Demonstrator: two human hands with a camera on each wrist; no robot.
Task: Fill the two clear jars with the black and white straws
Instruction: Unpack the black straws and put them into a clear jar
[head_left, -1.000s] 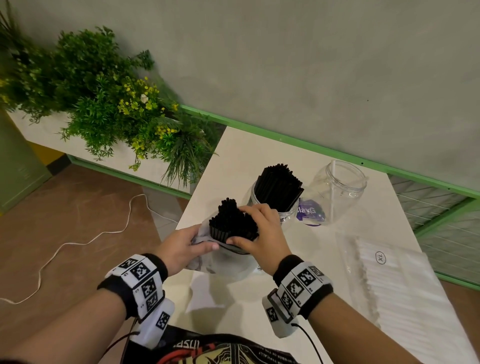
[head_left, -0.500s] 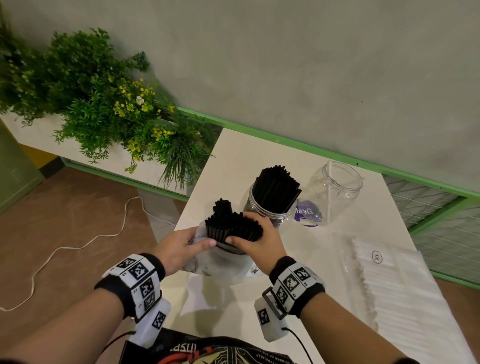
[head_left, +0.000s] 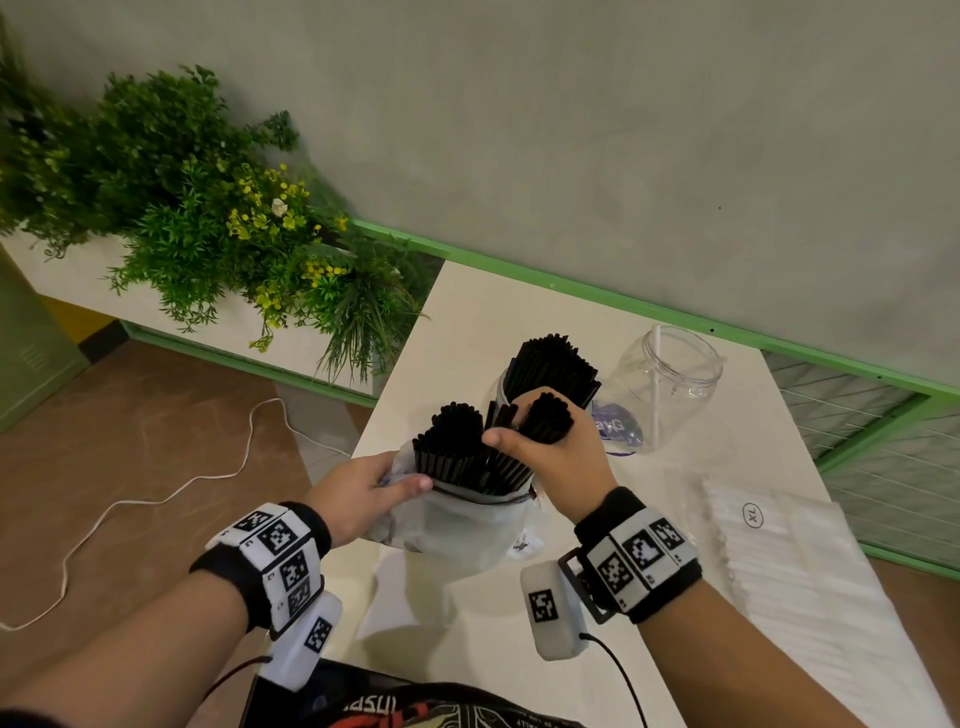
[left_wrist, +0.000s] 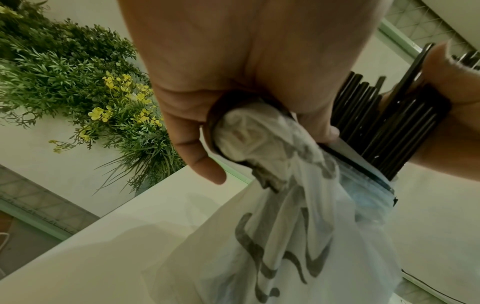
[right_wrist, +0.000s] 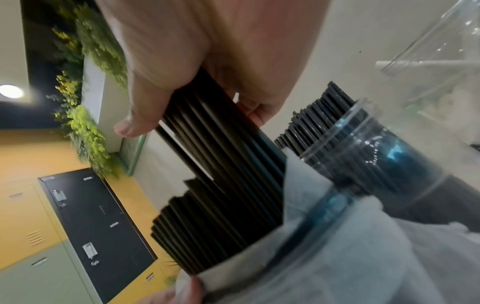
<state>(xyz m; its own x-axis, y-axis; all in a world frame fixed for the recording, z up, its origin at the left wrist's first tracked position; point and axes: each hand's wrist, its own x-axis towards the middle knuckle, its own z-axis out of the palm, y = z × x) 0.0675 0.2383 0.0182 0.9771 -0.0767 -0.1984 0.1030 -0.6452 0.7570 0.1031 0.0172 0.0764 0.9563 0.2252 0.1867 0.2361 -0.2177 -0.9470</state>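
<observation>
A bunch of black straws (head_left: 457, 447) stands upright in a pale plastic bag (head_left: 457, 535) near the table's (head_left: 467, 322) left edge. Behind it, one clear jar (head_left: 501, 387) is packed with black straws; beside that, the second jar (head_left: 670, 384) holds a single white straw (head_left: 657, 395). White straws (head_left: 810, 587) lie bagged at the right edge.

Soft, even indoor light (right wrist view motion-blurred), wide-angle edges warped
</observation>
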